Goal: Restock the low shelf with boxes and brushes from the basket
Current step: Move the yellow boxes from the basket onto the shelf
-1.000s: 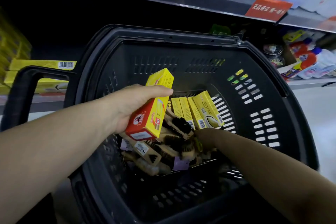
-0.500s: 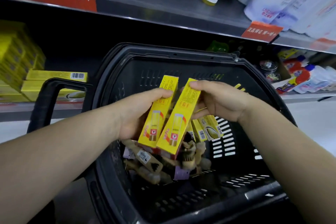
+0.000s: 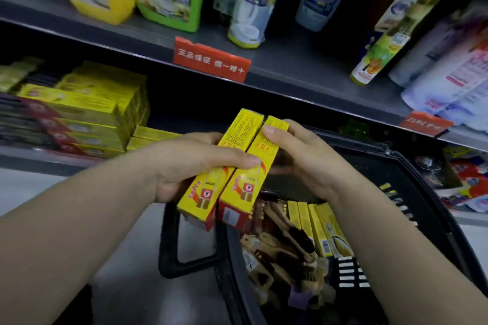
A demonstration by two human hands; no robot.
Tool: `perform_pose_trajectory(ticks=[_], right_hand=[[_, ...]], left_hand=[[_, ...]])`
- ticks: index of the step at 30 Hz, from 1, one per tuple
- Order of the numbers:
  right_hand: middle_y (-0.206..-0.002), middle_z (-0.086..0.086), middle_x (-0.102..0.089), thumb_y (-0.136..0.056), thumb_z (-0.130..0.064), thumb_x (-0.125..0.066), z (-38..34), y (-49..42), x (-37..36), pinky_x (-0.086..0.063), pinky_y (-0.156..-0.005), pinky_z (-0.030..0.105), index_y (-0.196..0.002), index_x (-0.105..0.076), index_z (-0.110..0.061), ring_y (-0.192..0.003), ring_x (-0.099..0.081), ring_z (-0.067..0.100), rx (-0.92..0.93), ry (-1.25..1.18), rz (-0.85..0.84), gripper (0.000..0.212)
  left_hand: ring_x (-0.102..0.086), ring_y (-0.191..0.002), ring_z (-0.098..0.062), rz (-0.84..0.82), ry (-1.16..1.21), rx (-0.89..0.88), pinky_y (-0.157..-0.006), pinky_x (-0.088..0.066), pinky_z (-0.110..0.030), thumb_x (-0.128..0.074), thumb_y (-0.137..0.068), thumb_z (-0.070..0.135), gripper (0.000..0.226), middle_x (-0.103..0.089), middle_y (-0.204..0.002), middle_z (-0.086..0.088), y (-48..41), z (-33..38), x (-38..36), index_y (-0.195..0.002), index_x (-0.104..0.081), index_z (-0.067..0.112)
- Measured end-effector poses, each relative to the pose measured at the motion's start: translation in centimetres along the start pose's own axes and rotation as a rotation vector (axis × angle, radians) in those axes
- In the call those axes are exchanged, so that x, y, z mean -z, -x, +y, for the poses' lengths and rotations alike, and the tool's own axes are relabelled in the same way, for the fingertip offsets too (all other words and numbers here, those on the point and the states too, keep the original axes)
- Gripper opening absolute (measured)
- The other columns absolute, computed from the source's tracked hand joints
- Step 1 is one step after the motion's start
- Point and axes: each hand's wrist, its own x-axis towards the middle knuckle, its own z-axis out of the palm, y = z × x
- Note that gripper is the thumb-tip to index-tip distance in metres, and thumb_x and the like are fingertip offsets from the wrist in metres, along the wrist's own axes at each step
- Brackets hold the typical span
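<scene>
Two long yellow boxes with red ends lie side by side between my hands, above the basket. My left hand [image 3: 190,163] grips the left yellow box [image 3: 224,166], its thumb reaching across onto the second one. My right hand [image 3: 303,158] holds the right yellow box [image 3: 253,169] from the right side, thumb on its top. Below sits the black basket [image 3: 412,192] with several wooden brushes [image 3: 285,253] and several more yellow boxes [image 3: 317,227]. The low shelf [image 3: 39,158] at the left carries stacks of yellow boxes [image 3: 100,111].
The basket's handle [image 3: 169,250] sticks out to the left over the grey floor. An upper shelf [image 3: 290,66] holds bottles and refill pouches, with red price tags [image 3: 211,59] on its edge. More packaged goods [image 3: 470,187] sit low at the right.
Both hands have lifted the two yellow boxes up and pressed them together. The view has swung up and left toward the stacked shelf; the basket now lies lower right.
</scene>
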Motion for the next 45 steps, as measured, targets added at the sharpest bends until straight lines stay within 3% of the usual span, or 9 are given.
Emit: perform_pose_trajectory(ticks=[4, 9, 14, 20, 24, 28, 32, 40, 45], right_hand=[[-0.102, 0.005, -0.064, -0.069, -0.035, -0.072, -2.0, -2.2, -2.5, -0.054, -0.084, 0.037, -0.109, -0.053, -0.018, -0.093, -0.062, 0.018, 0.063, -0.008, -0.193, 0.048], [-0.079, -0.003, -0.062, -0.043, -0.034, -0.091, -2.6, -4.9, -5.9, -0.054, -0.067, 0.024, -0.095, -0.057, -0.017, -0.073, -0.061, 0.010, 0.136, 0.045, -0.339, 0.064], [-0.061, -0.009, -0.062, -0.060, -0.055, -0.075, -2.5, -7.9, -8.8, -0.043, -0.065, 0.021, -0.064, -0.059, -0.026, -0.059, -0.057, 0.005, 0.071, 0.227, -0.212, 0.034], [-0.117, 0.004, -0.066, -0.089, -0.046, -0.056, -0.9, -13.6, -11.8, -0.039, -0.095, 0.032, -0.107, -0.066, -0.015, -0.109, -0.057, 0.021, -0.099, 0.122, -0.016, 0.037], [-0.097, 0.001, -0.065, -0.095, -0.034, -0.051, -1.0, -17.5, -14.9, -0.041, -0.065, 0.023, -0.101, -0.064, -0.018, -0.083, -0.055, 0.015, -0.043, 0.106, 0.026, 0.022], [-0.128, 0.007, -0.055, -0.097, -0.030, -0.048, -1.2, -21.2, -17.9, -0.043, -0.087, 0.030, -0.133, -0.047, -0.017, -0.111, -0.052, 0.022, 0.093, 0.326, 0.040, 0.038], [-0.136, 0.009, -0.049, -0.098, -0.029, -0.046, -1.0, -23.7, -20.3, -0.038, -0.094, 0.029, -0.138, -0.040, -0.021, -0.121, -0.047, 0.026, 0.142, 0.542, -0.094, 0.041], [-0.141, 0.001, -0.045, -0.098, -0.034, -0.044, 1.0, -25.2, -21.1, -0.034, -0.092, 0.028, -0.135, -0.038, -0.035, -0.124, -0.044, 0.020, 0.102, 0.564, -0.286, 0.037], [-0.138, -0.003, -0.045, -0.099, -0.037, -0.040, 0.7, -25.2, -20.6, -0.032, -0.091, 0.028, -0.126, -0.044, -0.039, -0.121, -0.042, 0.014, 0.103, 0.524, -0.364, 0.028]], left_hand=[[-0.070, -0.069, -0.008, 0.071, 0.004, -0.025, -0.062, -0.057, -0.022, -0.076, -0.055, 0.037, 0.014, -0.074, -0.079, 0.003, 2.6, 0.3, 4.3, -0.066, -0.075, 0.029], [-0.066, -0.097, -0.034, 0.229, 0.006, 0.010, -0.087, -0.050, -0.045, -0.082, -0.047, 0.038, 0.012, -0.070, -0.092, -0.003, 4.4, 0.3, 8.3, -0.053, -0.072, 0.033], [-0.064, -0.103, -0.039, 0.509, 0.079, 0.135, -0.092, -0.047, -0.058, -0.084, -0.051, 0.053, 0.059, -0.070, -0.107, -0.017, 5.4, -2.5, 14.7, -0.098, -0.067, 0.024], [-0.066, -0.099, -0.037, 0.799, 0.230, 0.144, -0.088, -0.050, -0.056, -0.080, -0.058, 0.043, 0.060, -0.068, -0.107, -0.019, 7.0, -3.8, 18.5, -0.103, -0.059, 0.009], [-0.066, -0.085, -0.030, 0.864, 0.305, 0.189, -0.078, -0.053, -0.042, -0.076, -0.072, 0.036, 0.049, -0.068, -0.100, -0.012, 6.5, -4.5, 19.3, -0.111, -0.057, 0.012], [-0.060, -0.060, -0.026, 0.887, 0.523, 0.223, -0.052, -0.049, -0.032, -0.068, -0.081, 0.029, 0.038, -0.065, -0.091, -0.015, 5.9, -5.1, 19.9, -0.111, -0.060, 0.007], [-0.059, -0.036, -0.019, 0.936, 0.660, 0.185, -0.037, -0.047, -0.027, -0.063, -0.086, 0.019, 0.011, -0.065, -0.051, -0.006, 5.3, -5.6, 20.4, -0.087, -0.059, 0.009], [-0.059, -0.082, -0.029, 1.004, 0.719, 0.212, -0.076, -0.052, -0.043, -0.060, -0.085, 0.017, 0.012, -0.062, -0.103, -0.018, 3.4, -6.8, 21.5, -0.094, -0.057, 0.011], [-0.051, -0.066, -0.025, 1.021, 0.710, 0.208, -0.059, -0.047, -0.034, -0.059, -0.084, 0.016, 0.007, -0.052, -0.086, -0.011, 2.7, -7.1, 21.8, -0.087, -0.054, 0.013]])
